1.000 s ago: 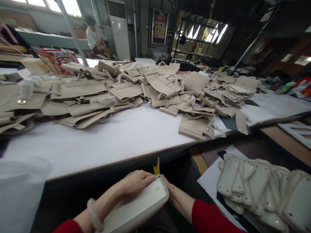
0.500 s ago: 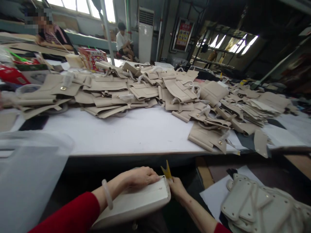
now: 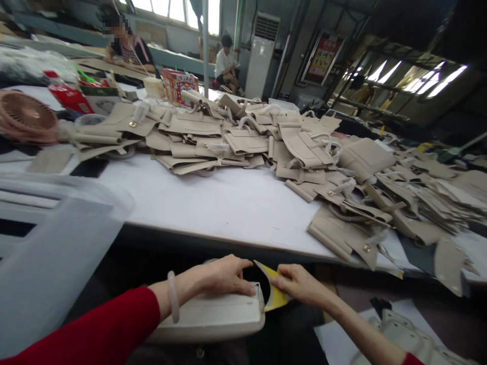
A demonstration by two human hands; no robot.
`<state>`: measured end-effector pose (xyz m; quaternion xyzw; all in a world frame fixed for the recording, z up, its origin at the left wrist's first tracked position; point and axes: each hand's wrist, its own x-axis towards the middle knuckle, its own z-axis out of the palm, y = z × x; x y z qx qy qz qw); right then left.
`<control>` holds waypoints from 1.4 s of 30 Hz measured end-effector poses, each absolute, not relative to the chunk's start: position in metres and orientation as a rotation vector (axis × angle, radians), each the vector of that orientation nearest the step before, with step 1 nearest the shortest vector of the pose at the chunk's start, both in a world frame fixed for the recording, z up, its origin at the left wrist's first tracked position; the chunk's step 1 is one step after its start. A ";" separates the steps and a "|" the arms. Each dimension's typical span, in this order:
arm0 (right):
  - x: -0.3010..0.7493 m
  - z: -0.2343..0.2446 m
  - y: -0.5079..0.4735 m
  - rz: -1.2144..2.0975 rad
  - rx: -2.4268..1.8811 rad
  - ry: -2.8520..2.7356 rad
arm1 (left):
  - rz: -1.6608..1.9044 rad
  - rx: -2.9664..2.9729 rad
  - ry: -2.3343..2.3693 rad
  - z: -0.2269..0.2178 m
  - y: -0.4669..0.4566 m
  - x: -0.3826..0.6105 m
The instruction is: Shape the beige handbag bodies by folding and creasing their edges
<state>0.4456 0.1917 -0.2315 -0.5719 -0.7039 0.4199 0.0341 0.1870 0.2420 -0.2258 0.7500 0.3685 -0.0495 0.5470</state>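
Low in front of me, below the table edge, lies an off-white handbag [image 3: 216, 312] with a pale, flat side facing up. My left hand [image 3: 228, 276] grips it near its right end, thumb on the pale side and index finger stretched toward the right. Pinched in my right hand [image 3: 299, 284] is a thin yellow piece with a curved, hollowed edge [image 3: 279, 296]. Its lower tip is at the handbag's right corner; whether it touches cannot be made out. The handbag's underside and far side are hidden.
Beige bag parts [image 3: 243, 137] with wrapped handles lie heaped across the white table [image 3: 190, 203]. A pink fan [image 3: 28, 116] and a red-labelled bottle [image 3: 68, 94] stand at left. Off-white pieces [image 3: 403, 334] lie at lower right. Two people are in the background.
My right hand has risen and turned, bringing the yellow piece's curved face into view. My left index finger and thumb have spread apart. The camera view has shifted left and tilted.
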 end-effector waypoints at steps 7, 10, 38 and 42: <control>0.426 -0.229 0.214 0.593 -1.515 -2.617 | -0.029 1.782 0.978 -0.225 0.235 0.187; 0.420 -0.231 0.219 0.476 -1.405 -2.742 | 0.015 1.881 0.945 -0.224 0.233 0.186; 0.421 -0.258 0.216 0.310 -1.386 -3.002 | -0.008 2.121 0.853 -0.235 0.229 0.183; 0.419 -0.253 0.219 0.361 -1.385 -3.023 | -0.031 2.126 0.846 -0.234 0.229 0.182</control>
